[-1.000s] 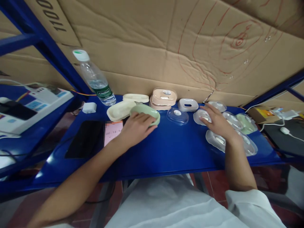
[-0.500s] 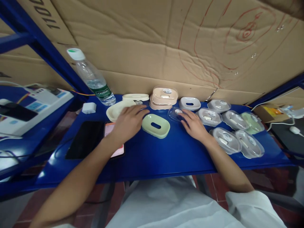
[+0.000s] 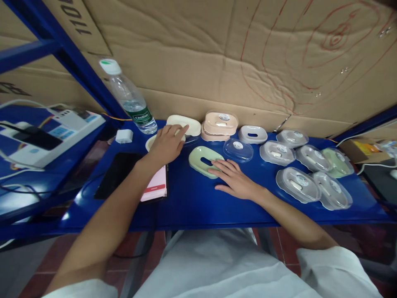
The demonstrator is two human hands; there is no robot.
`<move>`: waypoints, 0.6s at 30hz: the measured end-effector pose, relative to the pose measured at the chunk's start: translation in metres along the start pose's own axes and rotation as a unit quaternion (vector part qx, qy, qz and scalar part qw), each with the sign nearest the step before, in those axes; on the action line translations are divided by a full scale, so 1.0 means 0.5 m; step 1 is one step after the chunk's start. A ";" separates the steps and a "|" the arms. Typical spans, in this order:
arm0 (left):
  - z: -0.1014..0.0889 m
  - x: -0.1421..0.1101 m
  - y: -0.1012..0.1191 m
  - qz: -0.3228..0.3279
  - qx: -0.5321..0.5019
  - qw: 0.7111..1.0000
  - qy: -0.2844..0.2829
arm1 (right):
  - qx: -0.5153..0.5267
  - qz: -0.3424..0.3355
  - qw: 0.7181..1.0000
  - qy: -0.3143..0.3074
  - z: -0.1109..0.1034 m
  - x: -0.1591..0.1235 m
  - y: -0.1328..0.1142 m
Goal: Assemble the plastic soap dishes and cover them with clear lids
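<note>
A green soap dish [image 3: 201, 159] with a slot in its top lies on the blue shelf [image 3: 192, 198]. My right hand [image 3: 235, 182] rests flat beside it, fingers spread, fingertips touching its near edge. My left hand [image 3: 167, 142] reaches over a cream dish base [image 3: 151, 142], its fingers stretched to the cream dish [image 3: 186, 123] at the back. A clear lid [image 3: 238, 150] lies just right of the green dish.
A water bottle [image 3: 130, 97] stands at the back left beside a white charger [image 3: 124, 135]. A dark tablet [image 3: 116, 174] and a phone [image 3: 155, 188] lie left. A pink dish stack [image 3: 218, 124], a white dish [image 3: 252, 134] and several clear-lidded dishes [image 3: 297, 184] fill the right. Cardboard [image 3: 248, 54] backs the shelf.
My left hand let go of the green dish and moved back to the cream dishes. My right hand travelled left from the clear lids to the green dish.
</note>
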State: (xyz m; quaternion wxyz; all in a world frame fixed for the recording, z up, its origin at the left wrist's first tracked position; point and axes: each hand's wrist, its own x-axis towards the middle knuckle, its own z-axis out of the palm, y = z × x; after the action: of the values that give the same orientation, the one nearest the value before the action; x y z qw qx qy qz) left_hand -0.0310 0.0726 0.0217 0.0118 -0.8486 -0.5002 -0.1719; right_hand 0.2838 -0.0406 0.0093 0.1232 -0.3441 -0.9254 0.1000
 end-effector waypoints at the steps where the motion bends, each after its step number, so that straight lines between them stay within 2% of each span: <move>1: -0.001 0.002 0.005 0.005 0.011 1.000 0.004 | 0.001 0.002 1.000 0.006 0.001 0.000 0.001; 5: -0.008 0.001 0.022 0.037 0.025 0.999 0.008 | 0.001 0.019 0.998 0.055 -0.006 -0.005 0.017; 9: -0.012 0.000 0.024 0.011 0.031 0.999 0.020 | -0.001 0.040 0.997 0.070 -0.016 -0.011 0.030; 12: -0.020 -0.003 0.024 0.022 0.055 0.998 -0.001 | 0.013 0.073 0.992 0.098 -0.021 -0.014 0.031; 15: -0.029 -0.019 0.040 0.087 0.041 0.995 -0.040 | 0.056 0.131 0.973 0.183 -0.027 -0.015 0.023; 18: -0.027 -0.043 0.072 0.154 -0.022 0.984 -0.082 | 0.085 0.187 0.937 0.283 -0.037 -0.017 0.008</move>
State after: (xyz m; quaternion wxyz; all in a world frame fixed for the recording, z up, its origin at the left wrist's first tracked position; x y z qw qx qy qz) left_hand -0.0135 0.0335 0.0335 -0.0212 -0.9268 -0.3588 -0.1091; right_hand 0.2980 -0.0416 0.0247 0.3881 -0.5135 -0.7590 0.0983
